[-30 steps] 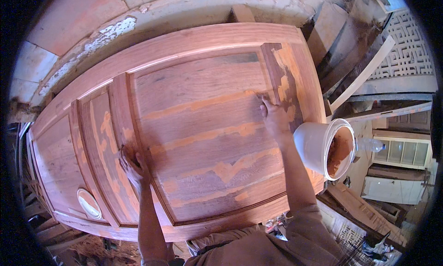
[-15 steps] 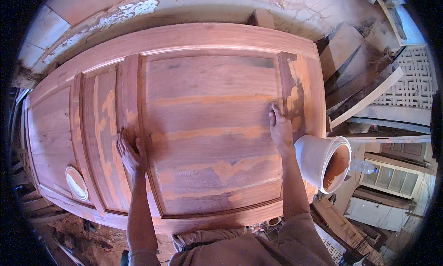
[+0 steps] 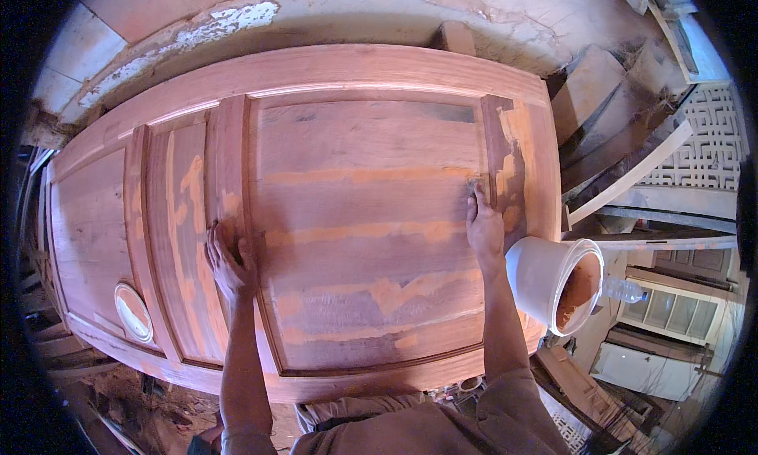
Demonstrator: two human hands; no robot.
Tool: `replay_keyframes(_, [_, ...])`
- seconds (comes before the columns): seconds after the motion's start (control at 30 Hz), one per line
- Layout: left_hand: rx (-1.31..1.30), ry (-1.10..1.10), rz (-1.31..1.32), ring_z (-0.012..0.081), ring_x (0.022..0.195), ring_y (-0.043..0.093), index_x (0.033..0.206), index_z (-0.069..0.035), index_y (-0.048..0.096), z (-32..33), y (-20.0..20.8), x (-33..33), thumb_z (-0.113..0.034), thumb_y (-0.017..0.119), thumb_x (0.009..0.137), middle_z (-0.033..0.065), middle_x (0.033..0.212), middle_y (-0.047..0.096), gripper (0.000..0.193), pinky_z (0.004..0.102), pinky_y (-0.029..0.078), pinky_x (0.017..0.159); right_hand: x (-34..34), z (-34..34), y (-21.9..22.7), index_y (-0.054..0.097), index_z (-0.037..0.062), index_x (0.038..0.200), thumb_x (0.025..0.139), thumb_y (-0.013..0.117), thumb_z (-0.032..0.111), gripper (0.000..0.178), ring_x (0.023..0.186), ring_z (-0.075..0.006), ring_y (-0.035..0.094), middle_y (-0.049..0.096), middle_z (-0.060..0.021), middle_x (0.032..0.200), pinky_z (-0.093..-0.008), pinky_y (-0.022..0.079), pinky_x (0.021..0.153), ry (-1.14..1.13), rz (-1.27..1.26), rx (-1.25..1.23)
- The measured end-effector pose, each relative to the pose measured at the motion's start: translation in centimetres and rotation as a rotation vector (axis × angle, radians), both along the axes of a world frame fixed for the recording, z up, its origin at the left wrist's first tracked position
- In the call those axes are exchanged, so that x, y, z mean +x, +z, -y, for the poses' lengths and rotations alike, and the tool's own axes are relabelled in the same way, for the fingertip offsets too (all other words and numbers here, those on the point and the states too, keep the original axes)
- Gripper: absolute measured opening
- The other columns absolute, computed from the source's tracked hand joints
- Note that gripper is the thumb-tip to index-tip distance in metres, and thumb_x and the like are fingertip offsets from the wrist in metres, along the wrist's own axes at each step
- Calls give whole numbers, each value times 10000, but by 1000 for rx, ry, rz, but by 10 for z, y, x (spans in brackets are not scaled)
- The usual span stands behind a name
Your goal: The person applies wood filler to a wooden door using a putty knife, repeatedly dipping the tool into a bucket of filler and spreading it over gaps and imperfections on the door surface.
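I cannot tell whether my right grip (image 3: 485, 224) holds anything; the white bucket (image 3: 535, 277) hides part of the wooden door (image 3: 363, 139).

Door (image 3: 363, 135) coloured reddish-brown, streaked with orange paste (image 3: 371, 232). Bucket (image 3: 538, 277) coloured white, smeared orange-brown inside. Screen (image 3: 701, 139) patterned with pale angular lattice.

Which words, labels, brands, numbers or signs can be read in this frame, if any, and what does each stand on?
No readable text anywhere in this picture.
Paneled wooden door: grain and orange streaks, no lettering seen.
White bucket: no print seen on the side in view.
Round white-rimmed disc: nothing legible.
Clear bottle: too small and blurred to tell whether it bears a label.
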State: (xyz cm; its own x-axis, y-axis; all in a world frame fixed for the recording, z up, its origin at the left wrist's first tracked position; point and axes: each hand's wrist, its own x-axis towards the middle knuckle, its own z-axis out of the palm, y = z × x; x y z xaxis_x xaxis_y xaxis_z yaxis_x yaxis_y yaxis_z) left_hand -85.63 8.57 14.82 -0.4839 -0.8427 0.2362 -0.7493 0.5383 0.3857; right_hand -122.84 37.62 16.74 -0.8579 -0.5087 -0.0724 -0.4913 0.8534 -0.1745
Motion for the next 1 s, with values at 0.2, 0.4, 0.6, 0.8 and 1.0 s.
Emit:
replay_keyframes(0.2, [0,15,36,369,1307,418,1368,19,408,1,3,-3,-255,533,927,208,1401,460,534,500,270,1116,-19,-10,27,549,124,1327,973,541,283,388,830,-391,663,668,-245,922,-449,533,733,208,50,-16])
replay_keyframes(0.4, [-20,-8,59,371,1307,416,1361,27,413,2,3,-4,-251,533,927,212,1403,457,530,504,267,1119,-33,52,65,588,222,1284,942,574,337,361,882,-357,660,684,-177,964,-459,531,785,513,243,68])
replay_keyframes(0.6, [45,2,36,381,1304,416,1361,34,411,3,-9,1,-242,527,929,221,1395,461,526,502,268,1116,-56,68,78,617,265,1224,931,579,353,309,895,-335,672,698,-126,977,-468,545,779,675,242,313])
replay_keyframes(0.8, [26,20,57,376,1324,396,1367,30,408,2,4,-1,-243,526,930,211,1403,457,529,497,250,1129,-84,45,81,625,237,1244,930,589,360,339,868,-341,670,698,-130,980,-457,549,768,608,296,443])
replay_keyframes(1.0, [63,61,55,350,1351,377,1382,21,395,2,4,-1,-287,519,937,195,1425,441,555,491,238,1139,-91,30,89,634,188,1230,938,581,316,323,948,-354,649,685,-148,1055,-453,526,838,613,316,372])
